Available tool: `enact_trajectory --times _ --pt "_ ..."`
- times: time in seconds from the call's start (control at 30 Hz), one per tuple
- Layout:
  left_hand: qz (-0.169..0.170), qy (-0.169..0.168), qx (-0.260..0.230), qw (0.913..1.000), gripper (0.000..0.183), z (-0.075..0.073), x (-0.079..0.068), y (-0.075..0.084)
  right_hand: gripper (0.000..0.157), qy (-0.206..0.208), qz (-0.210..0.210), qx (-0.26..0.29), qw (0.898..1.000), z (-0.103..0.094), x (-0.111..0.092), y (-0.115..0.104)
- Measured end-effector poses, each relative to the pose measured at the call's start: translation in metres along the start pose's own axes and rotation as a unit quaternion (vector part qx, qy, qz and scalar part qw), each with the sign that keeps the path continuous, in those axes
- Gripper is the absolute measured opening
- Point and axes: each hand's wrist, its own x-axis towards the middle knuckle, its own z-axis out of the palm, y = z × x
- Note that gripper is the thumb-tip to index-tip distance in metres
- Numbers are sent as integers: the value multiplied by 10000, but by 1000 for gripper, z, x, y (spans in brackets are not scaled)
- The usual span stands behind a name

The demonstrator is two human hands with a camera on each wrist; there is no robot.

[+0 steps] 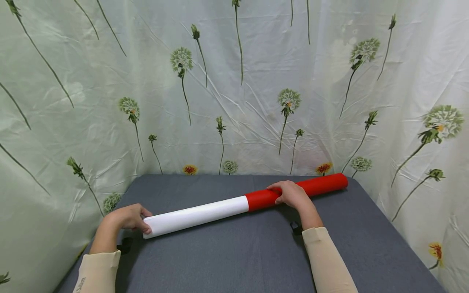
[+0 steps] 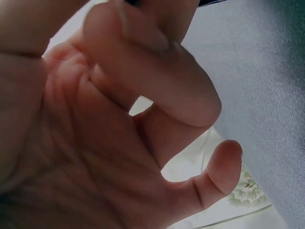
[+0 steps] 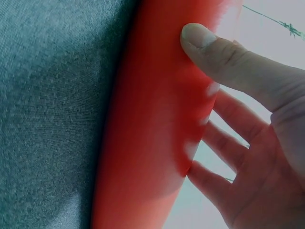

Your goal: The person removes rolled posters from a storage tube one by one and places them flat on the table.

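A long, smooth white-and-red tube (image 1: 198, 215) lies slanted across the grey table, its white part at the left and its slightly wider red part reaching the far right. My left hand (image 1: 126, 217) holds the white end, thumb on the near side and fingers around the end. In the left wrist view, the fingers (image 2: 157, 81) are bent and hide most of what they grip. My right hand (image 1: 293, 195) grips the red part just right of where the colours meet. The right wrist view shows the thumb (image 3: 224, 57) on top of the red surface and the other fingers along its far side.
The grey table (image 1: 242, 252) runs back to a white curtain (image 1: 234, 89) printed with dandelions, which also hangs along both sides. Small black wrist pieces (image 1: 296, 228) show below the hands. The tube's red end lies near the table's back right corner.
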Motion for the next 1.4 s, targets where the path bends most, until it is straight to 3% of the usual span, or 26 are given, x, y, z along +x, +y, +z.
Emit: enact_trajectory --times 0.5,1.4 --pt "-250 114 -35 9996 49 -4 -4 -8 52 -42 55 42 10000 -2 -2 4" --pt "-333 174 37 9993 49 -12 -17 -15 54 -84 164 180 9997 -1 0 13"
